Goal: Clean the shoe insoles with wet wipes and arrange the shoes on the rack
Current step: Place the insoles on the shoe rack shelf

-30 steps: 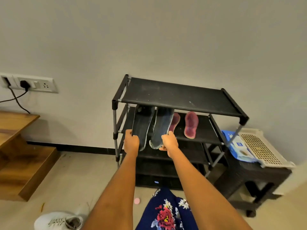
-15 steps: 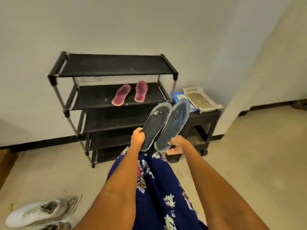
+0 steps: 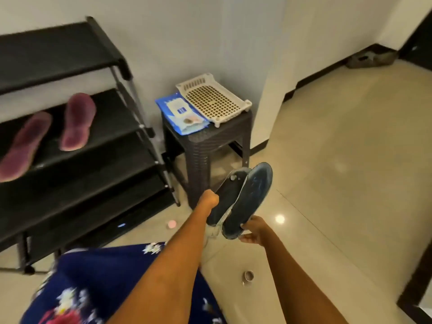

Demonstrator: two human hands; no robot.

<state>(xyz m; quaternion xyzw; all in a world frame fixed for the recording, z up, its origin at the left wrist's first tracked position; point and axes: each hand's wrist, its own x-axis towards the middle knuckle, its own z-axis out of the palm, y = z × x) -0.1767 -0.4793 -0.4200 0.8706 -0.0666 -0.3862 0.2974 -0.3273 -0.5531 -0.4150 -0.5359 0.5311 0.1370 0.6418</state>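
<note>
My left hand [image 3: 208,200] grips the heel end of a dark grey insole [image 3: 230,195]. A second, bluish dark insole [image 3: 250,199] lies beside it, held at its heel by my right hand [image 3: 253,232]. Both insoles hang in the air over the floor, in front of a dark stool, toes pointing up and away. Two pink insoles [image 3: 76,121] [image 3: 23,146] lie on the second shelf of the black shoe rack [image 3: 117,59] at the left. A blue pack of wet wipes [image 3: 181,113] lies on the stool.
The dark woven stool [image 3: 205,146] stands right of the rack, against the wall, and carries a white perforated tray [image 3: 211,99]. A small pink disc [image 3: 171,224] and a tape roll [image 3: 248,275] lie on the tiled floor. Open floor stretches to the right.
Both hands pulled the dark insoles off the rack shelf and carried them right and down, away from the rack. The view swung right with them.
</note>
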